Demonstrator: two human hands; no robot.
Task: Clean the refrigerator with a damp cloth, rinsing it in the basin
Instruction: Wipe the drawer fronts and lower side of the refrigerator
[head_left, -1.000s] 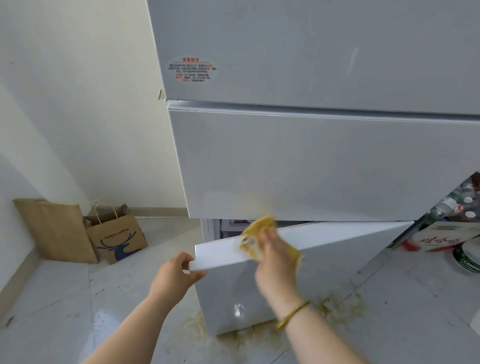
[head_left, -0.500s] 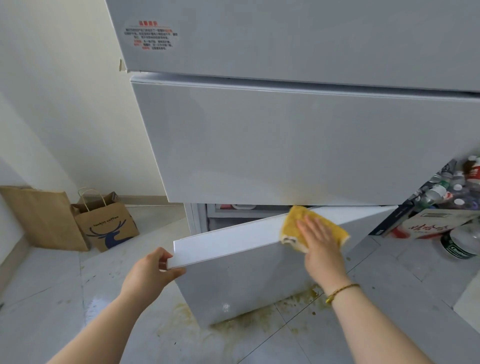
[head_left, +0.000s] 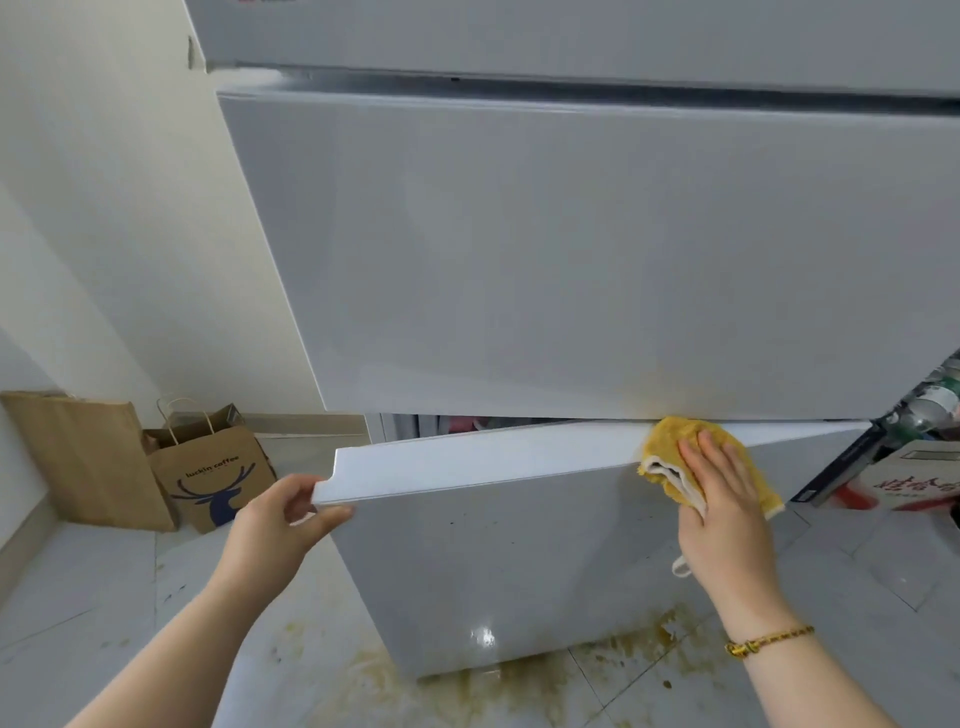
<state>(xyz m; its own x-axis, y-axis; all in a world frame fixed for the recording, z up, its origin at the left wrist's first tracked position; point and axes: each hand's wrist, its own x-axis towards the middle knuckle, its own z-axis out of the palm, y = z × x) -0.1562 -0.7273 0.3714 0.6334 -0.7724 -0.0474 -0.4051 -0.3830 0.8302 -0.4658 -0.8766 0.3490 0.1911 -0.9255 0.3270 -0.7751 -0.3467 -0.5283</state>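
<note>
Right hand (head_left: 722, 499), fingers flat, slid folded yellow terry cloth (head_left: 670, 441) rightward along top edge (head_left: 467, 462) of white glossy lower refrigerator door (head_left: 493, 561); left hand (head_left: 283, 519) gripped its free corner. Edge pass looked nearly finished.

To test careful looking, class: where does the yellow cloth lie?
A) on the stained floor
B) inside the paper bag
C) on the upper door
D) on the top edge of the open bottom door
D: the right hand presses the yellow cloth flat onto the top edge of the bottom door, whose corner the left hand grips.
</note>
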